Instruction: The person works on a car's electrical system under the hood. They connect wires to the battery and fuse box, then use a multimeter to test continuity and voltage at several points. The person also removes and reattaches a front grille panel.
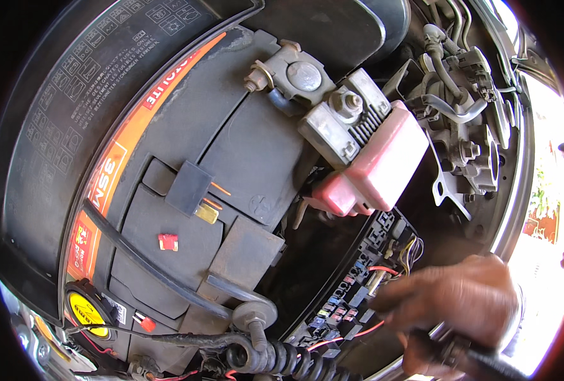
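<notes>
My right hand, smeared by motion at the lower right, has bent fingers over the open fuse box, near a bundle of thin wires. A black object lies at its thumb side; whether I grip it is unclear. The fuse box holds several coloured fuses and relays, with red wires beside them. On the black battery top to the left sit a black piece with orange prongs and a yellow part, plus a small red fuse. My left hand is not in view.
A pink terminal cover stands above the fuse box. Metal engine fittings fill the upper right. An open black lid curves along the left. At lower left are a round yellow-faced part, cables and a coiled black sleeve.
</notes>
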`<action>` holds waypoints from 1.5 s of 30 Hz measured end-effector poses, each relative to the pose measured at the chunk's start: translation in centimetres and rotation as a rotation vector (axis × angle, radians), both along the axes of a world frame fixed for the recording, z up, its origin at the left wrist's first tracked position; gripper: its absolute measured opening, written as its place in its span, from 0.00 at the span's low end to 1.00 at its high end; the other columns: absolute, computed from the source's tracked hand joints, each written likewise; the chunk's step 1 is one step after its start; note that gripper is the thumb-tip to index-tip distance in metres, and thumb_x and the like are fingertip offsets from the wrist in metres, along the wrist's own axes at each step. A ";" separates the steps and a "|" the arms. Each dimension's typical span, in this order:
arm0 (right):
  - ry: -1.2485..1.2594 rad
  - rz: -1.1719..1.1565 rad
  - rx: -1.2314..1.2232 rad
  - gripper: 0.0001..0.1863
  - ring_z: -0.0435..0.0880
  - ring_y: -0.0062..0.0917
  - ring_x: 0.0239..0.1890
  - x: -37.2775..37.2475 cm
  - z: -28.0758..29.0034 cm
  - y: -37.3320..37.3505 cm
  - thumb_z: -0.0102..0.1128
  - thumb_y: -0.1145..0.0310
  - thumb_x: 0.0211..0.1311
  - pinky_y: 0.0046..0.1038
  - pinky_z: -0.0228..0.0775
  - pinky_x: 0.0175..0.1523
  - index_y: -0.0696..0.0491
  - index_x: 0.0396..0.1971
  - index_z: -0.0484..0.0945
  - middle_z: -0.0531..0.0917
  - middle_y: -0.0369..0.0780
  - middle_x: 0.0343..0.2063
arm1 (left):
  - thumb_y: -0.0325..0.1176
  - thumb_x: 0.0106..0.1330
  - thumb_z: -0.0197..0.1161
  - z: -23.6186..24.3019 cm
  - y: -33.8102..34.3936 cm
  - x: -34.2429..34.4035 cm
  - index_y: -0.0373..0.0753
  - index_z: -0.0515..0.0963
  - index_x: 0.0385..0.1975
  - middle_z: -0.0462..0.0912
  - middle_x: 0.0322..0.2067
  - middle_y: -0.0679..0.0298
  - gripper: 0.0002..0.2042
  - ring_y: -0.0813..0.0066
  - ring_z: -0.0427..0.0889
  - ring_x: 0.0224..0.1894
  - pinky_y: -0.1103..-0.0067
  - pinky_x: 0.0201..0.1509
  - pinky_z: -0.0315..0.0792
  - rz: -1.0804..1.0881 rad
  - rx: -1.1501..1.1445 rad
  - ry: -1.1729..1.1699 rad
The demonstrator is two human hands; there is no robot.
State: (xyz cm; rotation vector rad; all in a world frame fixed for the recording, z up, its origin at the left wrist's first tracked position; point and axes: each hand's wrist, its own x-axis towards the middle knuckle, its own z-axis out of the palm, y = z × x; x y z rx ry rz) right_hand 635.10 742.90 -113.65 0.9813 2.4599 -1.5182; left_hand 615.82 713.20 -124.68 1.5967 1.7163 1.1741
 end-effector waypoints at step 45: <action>0.033 0.112 0.135 0.09 0.92 0.30 0.28 0.8 0.7 1.1 0.70 0.78 0.54 0.28 0.83 0.29 0.55 0.33 0.79 0.90 0.48 0.32 | 0.50 0.66 0.65 0.5 -5.3 6.8 0.31 0.83 0.54 0.87 0.48 0.46 0.27 0.40 0.81 0.55 0.52 0.63 0.75 0.527 -0.273 0.613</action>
